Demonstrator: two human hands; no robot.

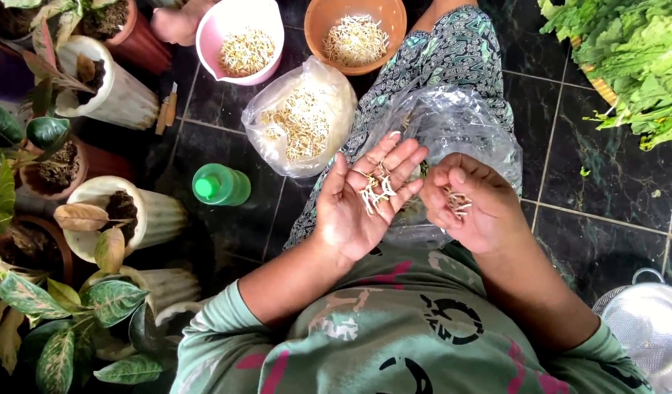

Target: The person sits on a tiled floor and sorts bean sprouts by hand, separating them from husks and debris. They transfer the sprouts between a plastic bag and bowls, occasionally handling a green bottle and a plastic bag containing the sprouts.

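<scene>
You are sitting on a dark, glossy tiled floor (613, 182), and the open room is lying mostly on your right side, between your knee and the heap of leafy greens (627, 58) at the upper right corner. On your left side the space is closing quickly: a row of potted plants (73, 241) in ribbed white and brown clay pots is standing along the whole left edge, with broad spotted leaves hanging over the floor. Your patterned trouser leg (452, 66) is stretching forward through the middle.

In front of you a crinkled clear plastic bag (460, 124) is resting on your leg, just behind both hands. A second clear bag (299, 124), filled with pale bean sprouts, is lying on the floor just beside your leg. Behind it a pink plastic bowl (241, 36) and an orange bowl (354, 33) are standing near each other, both holding sprouts. A metal colander (646, 335) is showing at the lower right edge, and a green bottle (219, 184) with a round cap is standing between the plants and the bag.

Your left hand (365, 201) is lying open, palm up, fingers spread apart, with a few thin white bean sprouts (374, 191) resting on the palm. Your right hand (471, 201) is curling loosely, fingers half closed around a small bunch of sprouts (457, 203). The two hands are hovering close together, not touching.
</scene>
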